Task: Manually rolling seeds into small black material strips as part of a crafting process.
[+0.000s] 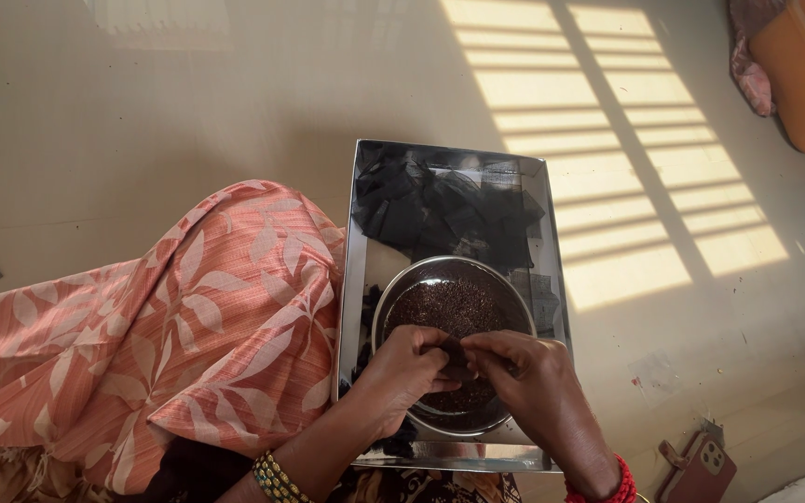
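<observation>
Over the steel bowl (454,307) of dark seeds, both hands meet: left hand (404,373) and right hand (531,377) each pinch 1 small black fabric piece (452,355) between fingertips, grip pressed together on it. Bowl sits in a shiny metal tray (357,279) on the floor; a pile of black fabric squares (444,210) fills the tray's far end.

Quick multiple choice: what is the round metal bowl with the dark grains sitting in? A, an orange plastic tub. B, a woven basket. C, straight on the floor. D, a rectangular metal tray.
D: the round metal bowl of dark grains rests inside the rectangular metal tray, beside black fabric pieces.
</observation>
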